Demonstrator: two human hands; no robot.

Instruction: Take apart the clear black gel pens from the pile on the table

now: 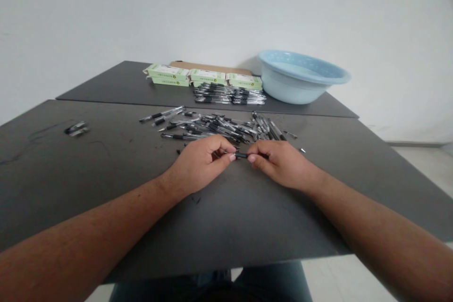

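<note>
A dark pen (241, 155) spans the gap between my two hands, just in front of a loose heap of pens. My left hand (203, 163) pinches its left end between thumb and fingers. The right end is in the closed fingers of my right hand (283, 160). Both ends of the pen are hidden by my fingers. Behind my hands lies the heap of clear and black pens and pen parts (215, 125), pointing in many directions.
Stacked green and white boxes (171, 73) stand at the back, with neater piles of pens (230, 94) before them. A light blue basin (300, 80) sits back right. Some small parts (77, 128) lie far left on the dark table (226, 226).
</note>
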